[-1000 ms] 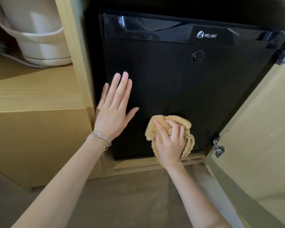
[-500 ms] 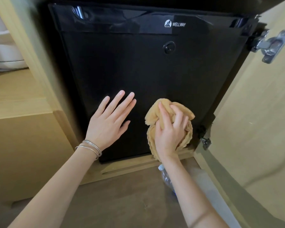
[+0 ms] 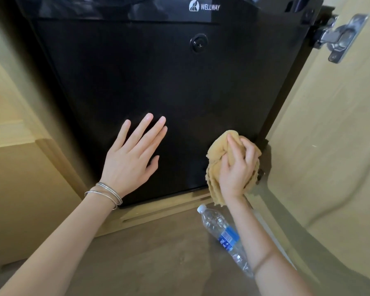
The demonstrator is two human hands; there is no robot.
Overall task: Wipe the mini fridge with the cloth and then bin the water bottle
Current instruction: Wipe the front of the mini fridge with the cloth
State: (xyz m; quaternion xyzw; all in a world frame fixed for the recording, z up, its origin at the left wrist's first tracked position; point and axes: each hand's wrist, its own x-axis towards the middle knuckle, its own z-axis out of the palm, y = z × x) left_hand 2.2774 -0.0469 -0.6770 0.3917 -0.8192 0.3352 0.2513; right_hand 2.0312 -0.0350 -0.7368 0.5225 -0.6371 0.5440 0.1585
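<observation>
Head cam only, so just one angle here. The fridge (image 3: 158, 82) filled most of the shot, black door shut, its top edge cut off right above the WELLWAY logo (image 3: 204, 6). Left hand (image 3: 130, 159) was spread flat on the lower door, fingers wide, holding nothing, bangles (image 3: 105, 194) on the wrist. Right hand (image 3: 237, 167) was bunched tight around the tan cloth (image 3: 217, 161), pressing it on the door's lower right corner; the cloth hid that corner and part of the lower hinge. The bottle (image 3: 220, 229) lay on its side on the floor (image 3: 147, 263) just under the right forearm, which covered its bottom end. Open cabinet door (image 3: 329, 146) on the right, upper hinge (image 3: 338, 37) showing.
</observation>
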